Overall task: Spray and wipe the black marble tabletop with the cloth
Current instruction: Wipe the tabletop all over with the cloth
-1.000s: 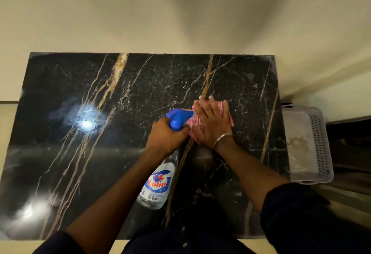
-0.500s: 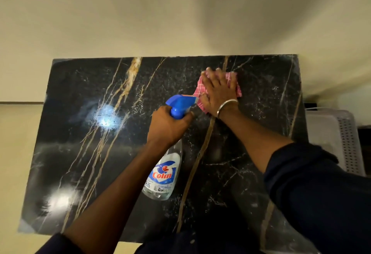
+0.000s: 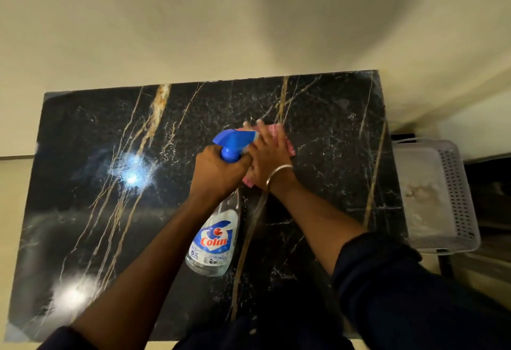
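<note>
Left hand (image 3: pixel 218 172), centre of frame: fingers curled tight round neck of clear plastic spray bottle (image 3: pixel 214 242) with blue trigger head and red-and-blue label. Bottle body hangs below fist toward lower centre; nozzle points right, at other hand's fingers. Right hand (image 3: pixel 269 153): fingers straight, palm flat, pressing pink cloth (image 3: pixel 280 131) onto black gold-veined marble tabletop (image 3: pixel 331 134). Cloth mostly under palm; edges show past fingertips, at right side, at heel. Silver bangle (image 3: pixel 278 174) on right wrist. Pale perforated plastic basket (image 3: pixel 456 192) at right edge, beside tabletop.
</note>
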A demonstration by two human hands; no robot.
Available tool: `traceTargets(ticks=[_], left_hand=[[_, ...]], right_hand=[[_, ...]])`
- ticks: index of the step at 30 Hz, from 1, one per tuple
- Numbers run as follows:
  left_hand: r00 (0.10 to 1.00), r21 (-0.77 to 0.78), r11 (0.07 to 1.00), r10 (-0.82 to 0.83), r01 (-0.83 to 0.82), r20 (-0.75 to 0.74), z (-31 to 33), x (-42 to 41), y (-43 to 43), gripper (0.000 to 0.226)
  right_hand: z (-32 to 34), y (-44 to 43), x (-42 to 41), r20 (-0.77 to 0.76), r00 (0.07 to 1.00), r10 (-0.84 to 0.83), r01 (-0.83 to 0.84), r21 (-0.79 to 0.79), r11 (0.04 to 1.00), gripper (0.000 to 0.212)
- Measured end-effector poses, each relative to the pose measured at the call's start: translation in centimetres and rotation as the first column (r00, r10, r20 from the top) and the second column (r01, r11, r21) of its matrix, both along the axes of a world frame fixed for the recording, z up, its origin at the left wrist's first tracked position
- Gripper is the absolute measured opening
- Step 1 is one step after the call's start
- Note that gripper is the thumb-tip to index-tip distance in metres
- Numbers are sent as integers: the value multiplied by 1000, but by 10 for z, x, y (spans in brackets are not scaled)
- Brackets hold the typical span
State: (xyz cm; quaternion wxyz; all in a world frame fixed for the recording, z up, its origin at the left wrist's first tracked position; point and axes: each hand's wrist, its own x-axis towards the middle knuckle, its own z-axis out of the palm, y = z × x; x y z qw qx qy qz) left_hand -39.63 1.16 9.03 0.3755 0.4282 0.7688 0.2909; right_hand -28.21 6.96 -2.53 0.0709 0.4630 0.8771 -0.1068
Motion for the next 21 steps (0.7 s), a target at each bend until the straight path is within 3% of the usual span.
traceTargets(ticks=[6,12,16,21], left_hand=[[997,-15,998,-67,67,30,4,2,1,14],[992,-31,993,-111,113,65,-2,2,-5,14],[990,-23,993,-115,117,83,-4,4,-11,12],[998,-16,998,-59,60,36,-3,4,-18,15]], right_hand=[[-21,86,88,74,918,-390,388,38,921,68],[-23,30,134,39,838,-544,541,65,839,70],[-21,-26,104,7,848,-531,529,75,845,71],[-8,-49,20,-20,958,-287,288,12,958,69]])
